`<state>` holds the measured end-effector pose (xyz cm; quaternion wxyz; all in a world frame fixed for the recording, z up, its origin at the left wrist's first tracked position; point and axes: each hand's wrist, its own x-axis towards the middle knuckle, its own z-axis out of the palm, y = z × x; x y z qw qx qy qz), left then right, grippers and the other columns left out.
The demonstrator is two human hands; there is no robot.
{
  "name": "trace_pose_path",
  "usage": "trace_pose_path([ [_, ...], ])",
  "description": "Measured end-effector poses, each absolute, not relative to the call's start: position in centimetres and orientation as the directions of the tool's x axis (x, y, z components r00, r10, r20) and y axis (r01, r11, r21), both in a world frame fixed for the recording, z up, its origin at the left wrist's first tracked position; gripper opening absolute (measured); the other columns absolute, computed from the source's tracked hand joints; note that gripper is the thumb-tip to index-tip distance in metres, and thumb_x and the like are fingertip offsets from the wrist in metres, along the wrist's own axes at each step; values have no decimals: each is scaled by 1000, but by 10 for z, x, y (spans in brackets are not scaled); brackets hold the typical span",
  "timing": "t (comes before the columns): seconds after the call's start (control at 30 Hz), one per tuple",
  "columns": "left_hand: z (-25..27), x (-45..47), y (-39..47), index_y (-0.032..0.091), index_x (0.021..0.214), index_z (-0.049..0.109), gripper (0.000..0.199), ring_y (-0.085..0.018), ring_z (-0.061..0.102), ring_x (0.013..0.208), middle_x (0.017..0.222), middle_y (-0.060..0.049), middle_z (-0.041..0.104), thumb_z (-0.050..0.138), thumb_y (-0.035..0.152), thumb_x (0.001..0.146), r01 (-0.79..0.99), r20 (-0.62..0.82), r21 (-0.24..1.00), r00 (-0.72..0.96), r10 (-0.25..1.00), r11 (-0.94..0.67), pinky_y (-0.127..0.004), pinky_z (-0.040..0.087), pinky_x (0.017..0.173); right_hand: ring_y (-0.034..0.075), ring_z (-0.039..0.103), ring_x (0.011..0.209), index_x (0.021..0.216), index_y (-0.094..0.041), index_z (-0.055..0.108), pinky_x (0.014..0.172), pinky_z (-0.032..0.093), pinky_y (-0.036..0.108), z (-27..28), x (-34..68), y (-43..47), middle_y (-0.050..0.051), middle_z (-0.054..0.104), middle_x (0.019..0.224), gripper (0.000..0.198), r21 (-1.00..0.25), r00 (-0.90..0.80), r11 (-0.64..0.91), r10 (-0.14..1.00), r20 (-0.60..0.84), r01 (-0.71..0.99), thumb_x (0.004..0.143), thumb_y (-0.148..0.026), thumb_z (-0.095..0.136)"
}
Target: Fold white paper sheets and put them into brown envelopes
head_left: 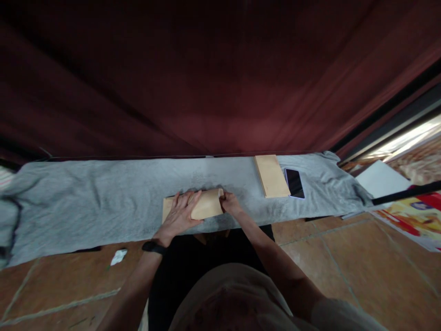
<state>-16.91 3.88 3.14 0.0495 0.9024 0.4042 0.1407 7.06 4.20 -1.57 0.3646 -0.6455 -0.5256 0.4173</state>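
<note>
A tan paper envelope (208, 204) lies in front of me on a grey cloth, its right end curled up so that a paler inner side shows. My left hand (181, 212) presses flat over its left part with the fingers spread. At the curled right end is my right hand (228, 202), its fingers closed on the paper edge; the fingertips are partly hidden. Farther right sits a small stack of similar tan envelopes (273, 177). Beside that stack, almost touching it, is a dark-screened phone (295, 184) in a light purple case.
The grey cloth (113, 197) covers a long narrow surface, backed by a dark red curtain (220, 92). On the right, a dark bar (406, 192) crosses over a colourful printed box (416, 216). A crumpled white scrap (119, 257) lies on the tiled floor (317, 248).
</note>
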Motion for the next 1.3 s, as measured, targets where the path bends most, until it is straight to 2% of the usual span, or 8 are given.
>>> trace_pose_path([
  [0.2, 25, -176, 30, 21, 160, 15, 110, -40, 24, 149, 161, -21, 28, 72, 64, 76, 712, 242, 232, 618, 748, -663, -62, 12, 120, 13, 59, 61, 71, -20, 70, 54, 44, 19, -10, 66, 40, -5, 62, 58, 12, -912, 140, -253, 966, -219, 323, 77, -18, 59],
  [0.57, 19, -180, -27, 28, 160, 7, 83, -35, 19, 152, 164, -17, 20, 55, 47, 95, 806, 341, 406, 304, 890, -431, -60, 17, 119, 14, 59, 64, 65, -20, 67, 54, 44, 20, -4, 63, 30, -5, 64, 62, 13, -966, 182, -209, 966, -181, 153, 74, -22, 57],
  [0.73, 25, -173, -32, 28, 159, 17, 77, -34, 22, 151, 163, -16, 26, 56, 45, 95, 774, 349, 472, 274, 896, -421, -58, 23, 119, 14, 58, 59, 64, -21, 67, 51, 42, 20, -6, 61, 29, -5, 63, 58, 13, -971, 203, -228, 956, -210, 69, 71, -22, 57],
  [0.83, 25, -164, -41, 24, 151, 36, 65, -34, 32, 146, 155, -17, 37, 57, 46, 94, 726, 365, 614, 86, 927, -309, -55, 28, 118, 14, 59, 59, 68, -21, 68, 52, 44, 21, -6, 61, 29, -4, 64, 59, 12, -975, 221, -221, 951, -217, -7, 71, -23, 56],
  [0.9, 23, -154, -50, 21, 141, 47, 56, -32, 45, 137, 144, -17, 48, 59, 48, 93, 587, 296, 793, -139, 945, -162, -53, 36, 114, 15, 60, 61, 72, -20, 68, 55, 46, 22, -5, 61, 29, -3, 65, 61, 12, -977, 257, -203, 943, -212, -61, 71, -25, 57],
  [1.0, 23, -135, -56, 21, 127, 53, 50, -27, 64, 114, 119, -13, 65, 60, 54, 90, 66, -78, 993, -272, 959, 99, -48, 49, 103, 16, 64, 67, 78, -19, 66, 61, 50, 24, -2, 59, 29, 0, 68, 68, 15, -976, 324, -165, 924, -203, -141, 74, -30, 57],
  [1.1, 29, -112, -46, 19, 112, 59, 44, -25, 70, 106, 109, -12, 71, 65, 54, 87, -404, -423, 840, -67, 904, 363, -44, 54, 98, 18, 66, 72, 85, -19, 65, 66, 53, 27, 1, 53, 27, 3, 72, 78, 21, -971, 372, -127, 907, -196, -203, 77, -36, 56],
  [1.3, 38, -69, -14, 20, 103, 65, 28, -20, 72, 99, 104, -7, 75, 76, 35, 82, -626, -550, 642, 25, 835, 442, -33, 57, 90, 18, 65, 76, 91, -20, 63, 70, 54, 29, 3, 41, 10, 4, 73, 88, 29, -963, 414, -84, 891, -187, -255, 75, -43, 59],
])
